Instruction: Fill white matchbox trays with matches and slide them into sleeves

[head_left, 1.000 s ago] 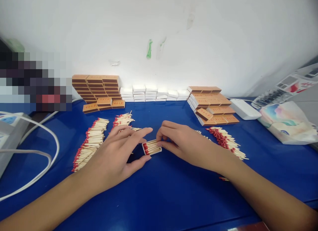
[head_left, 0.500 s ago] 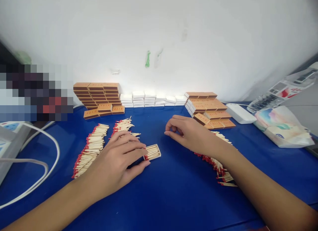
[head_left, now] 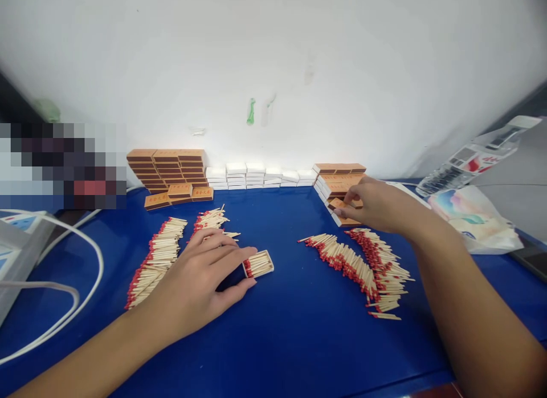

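My left hand [head_left: 209, 267] rests on the blue table, its thumb and index finger closed on the end of a small white matchbox tray [head_left: 268, 267] filled with red-tipped matches. My right hand [head_left: 376, 204] is at the front of the right-hand stack, with thumb and fingertips closed on an orange matchbox [head_left: 337, 205] that lies at an angle. Part of that box is hidden by the fingers. Loose matches [head_left: 154, 261] lie in rows beside my left hand, and more matches [head_left: 342, 258] fan out below my right hand.
Along the wall stand stacked orange matchboxes [head_left: 166, 164], white trays [head_left: 256, 178] and the right-hand matchbox stack [head_left: 337, 178]. A tissue pack [head_left: 470, 215] and plastic bottle [head_left: 461, 164] lie at right. White cables [head_left: 100, 261] and a power strip [head_left: 25, 238] are at left.
My right hand has moved right and away from me, from above the table's middle to the orange matchbox, uncovering the match rows on the right. My left hand keeps hold of the tray.
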A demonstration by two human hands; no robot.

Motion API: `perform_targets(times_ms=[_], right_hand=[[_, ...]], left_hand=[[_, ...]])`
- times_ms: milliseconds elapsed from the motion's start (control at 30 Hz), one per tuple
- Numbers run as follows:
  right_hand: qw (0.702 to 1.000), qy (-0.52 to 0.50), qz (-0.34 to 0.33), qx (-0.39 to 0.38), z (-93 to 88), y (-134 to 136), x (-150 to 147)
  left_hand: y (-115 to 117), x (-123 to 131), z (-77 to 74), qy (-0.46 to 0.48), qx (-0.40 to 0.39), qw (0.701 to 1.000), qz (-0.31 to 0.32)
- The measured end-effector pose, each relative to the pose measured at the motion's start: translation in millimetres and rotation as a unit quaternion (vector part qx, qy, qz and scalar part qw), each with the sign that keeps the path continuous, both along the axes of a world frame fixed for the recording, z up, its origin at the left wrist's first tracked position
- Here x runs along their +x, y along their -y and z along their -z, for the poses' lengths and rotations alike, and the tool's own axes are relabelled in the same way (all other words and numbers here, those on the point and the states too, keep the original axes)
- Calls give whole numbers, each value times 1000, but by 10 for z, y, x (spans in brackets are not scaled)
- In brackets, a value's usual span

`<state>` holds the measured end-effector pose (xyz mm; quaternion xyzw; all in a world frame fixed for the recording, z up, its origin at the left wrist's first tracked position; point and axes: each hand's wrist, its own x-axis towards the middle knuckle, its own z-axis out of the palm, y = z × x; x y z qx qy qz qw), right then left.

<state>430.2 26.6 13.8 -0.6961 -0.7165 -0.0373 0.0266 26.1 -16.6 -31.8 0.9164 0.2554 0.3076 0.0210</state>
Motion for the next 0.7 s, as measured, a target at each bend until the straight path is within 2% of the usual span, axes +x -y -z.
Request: perform_targets(times_ms=[233,467,700], right_hand=[[999,-39,-29,-4,41,-41,44],[994,-80,-47,-51,-23,-33,36],[997,-62,-42,-18,59,-69,125]], left_hand=[[2,-1,-3,2,-4,1000,2],[6,-1,-3,-2,1,1000,3],[5,1,-9,-4,0,1000,6]])
